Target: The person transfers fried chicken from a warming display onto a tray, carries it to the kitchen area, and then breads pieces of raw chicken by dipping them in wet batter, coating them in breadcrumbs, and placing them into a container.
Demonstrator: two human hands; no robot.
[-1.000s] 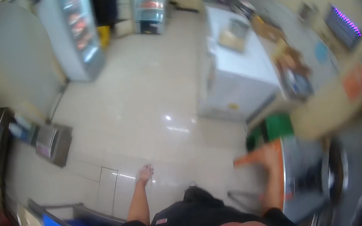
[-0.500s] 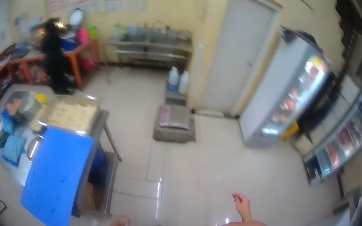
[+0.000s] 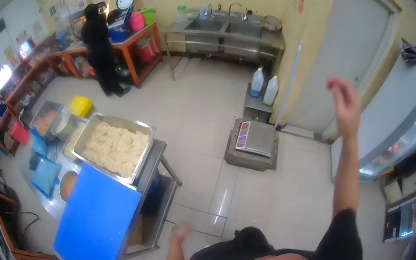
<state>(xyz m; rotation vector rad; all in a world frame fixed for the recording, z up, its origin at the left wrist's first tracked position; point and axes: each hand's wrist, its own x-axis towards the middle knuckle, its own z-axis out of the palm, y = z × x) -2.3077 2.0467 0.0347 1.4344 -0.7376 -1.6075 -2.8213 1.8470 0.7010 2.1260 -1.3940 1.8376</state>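
My right hand (image 3: 344, 99) is raised on an outstretched arm, in front of the grey door. Its fingers are loosely bent and partly apart, with nothing in them. Low in the middle, my left hand (image 3: 182, 232) hangs beside the steel table, blurred by motion, and its fingers cannot be made out. Nearest to it is the table's corner with a blue cutting board (image 3: 95, 222) that overhangs the edge. Behind the board stands a steel tray (image 3: 150, 132) filled with a pale, lumpy, dough-like mass (image 3: 115, 146).
A digital scale (image 3: 255, 139) sits on a low block on the tiled floor. Two jugs (image 3: 269, 91) stand behind it, near a pole (image 3: 290, 85). A steel sink (image 3: 225, 30) lines the back wall. A person in black (image 3: 101, 49) works at an orange table. A display fridge (image 3: 386, 119) stands right.
My right hand has risen from low in the view to in front of the door. The view has shifted, so the table and scale appear farther right. My left hand stays low.
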